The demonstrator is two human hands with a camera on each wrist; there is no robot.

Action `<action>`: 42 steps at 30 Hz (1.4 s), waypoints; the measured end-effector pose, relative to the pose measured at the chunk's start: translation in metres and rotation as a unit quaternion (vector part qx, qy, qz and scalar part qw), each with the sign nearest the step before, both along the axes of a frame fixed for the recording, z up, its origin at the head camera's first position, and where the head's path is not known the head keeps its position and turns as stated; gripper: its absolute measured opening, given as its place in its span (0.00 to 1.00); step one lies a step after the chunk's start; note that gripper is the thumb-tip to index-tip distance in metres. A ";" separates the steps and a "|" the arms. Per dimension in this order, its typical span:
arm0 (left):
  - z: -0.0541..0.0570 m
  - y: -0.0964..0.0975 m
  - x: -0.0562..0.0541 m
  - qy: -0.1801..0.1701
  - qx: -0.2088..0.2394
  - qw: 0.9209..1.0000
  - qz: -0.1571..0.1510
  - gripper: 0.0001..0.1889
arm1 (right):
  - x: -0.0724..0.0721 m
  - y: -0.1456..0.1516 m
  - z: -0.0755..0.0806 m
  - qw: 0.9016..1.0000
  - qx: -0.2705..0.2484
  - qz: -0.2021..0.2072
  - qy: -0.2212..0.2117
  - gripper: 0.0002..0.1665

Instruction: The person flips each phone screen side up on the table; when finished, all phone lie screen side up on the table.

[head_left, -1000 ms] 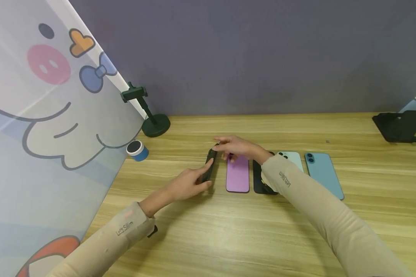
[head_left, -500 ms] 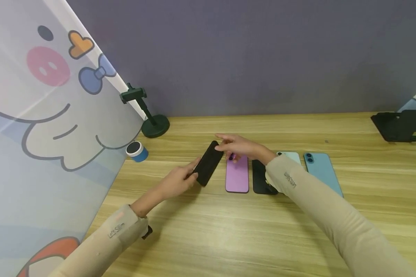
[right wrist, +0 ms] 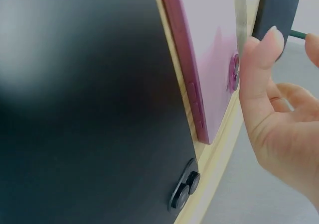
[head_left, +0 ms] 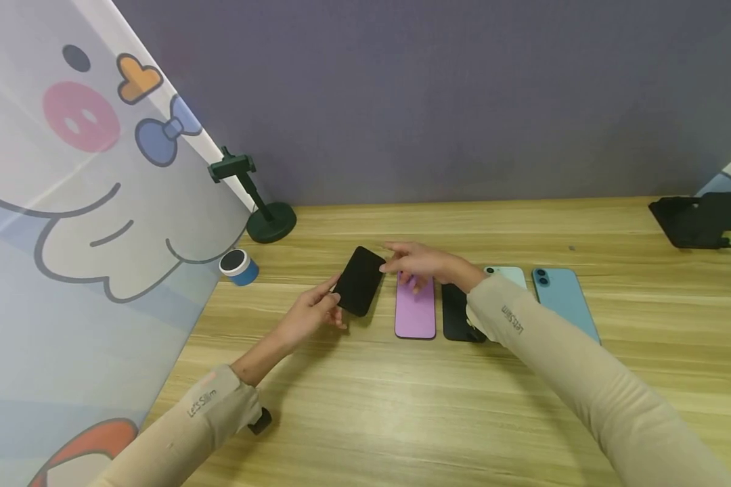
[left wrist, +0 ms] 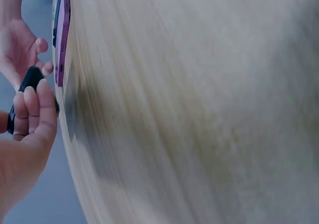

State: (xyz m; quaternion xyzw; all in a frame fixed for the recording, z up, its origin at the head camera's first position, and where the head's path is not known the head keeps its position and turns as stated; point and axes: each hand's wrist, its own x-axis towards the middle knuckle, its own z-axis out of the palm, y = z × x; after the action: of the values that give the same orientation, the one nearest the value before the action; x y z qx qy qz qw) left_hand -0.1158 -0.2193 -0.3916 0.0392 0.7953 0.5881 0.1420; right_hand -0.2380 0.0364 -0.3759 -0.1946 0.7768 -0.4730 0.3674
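Note:
My left hand [head_left: 309, 312] grips a black smartphone [head_left: 359, 283] by its lower left side, thumb on the dark face and fingers beneath. The phone is tilted above the table, its dark face towards me. In the left wrist view several curled fingers [left wrist: 34, 109] wrap the phone's underside. My right hand [head_left: 425, 264] hovers over the top of a purple phone [head_left: 414, 316], one fingertip at the black phone's right edge. From the right wrist view, where the black phone [right wrist: 277, 15] is partly behind a finger, I cannot tell whether they touch.
Right of the purple phone lie a second black phone [head_left: 459, 318], a pale mint phone [head_left: 513, 274] partly under my right sleeve, and a blue phone [head_left: 565, 301]. A dark green stand [head_left: 269, 220] and a blue-white jar [head_left: 242, 272] are at left. A black stand [head_left: 703, 220] is far right.
My left hand has moved left and turned the black phone from on edge to its dark face showing. The right hand stays near its upper right side.

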 end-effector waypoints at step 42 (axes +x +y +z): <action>-0.006 -0.003 0.003 -0.022 -0.047 0.995 -0.084 0.43 | 0.007 -0.015 -0.015 0.993 -0.089 -0.077 -0.005 0.45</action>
State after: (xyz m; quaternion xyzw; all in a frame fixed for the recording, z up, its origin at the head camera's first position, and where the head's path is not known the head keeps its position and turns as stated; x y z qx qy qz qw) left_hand -0.1129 -0.2219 -0.3974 0.0866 0.8128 0.5364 0.2100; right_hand -0.2315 0.0215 -0.3906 -0.1639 0.7425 -0.5683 0.3145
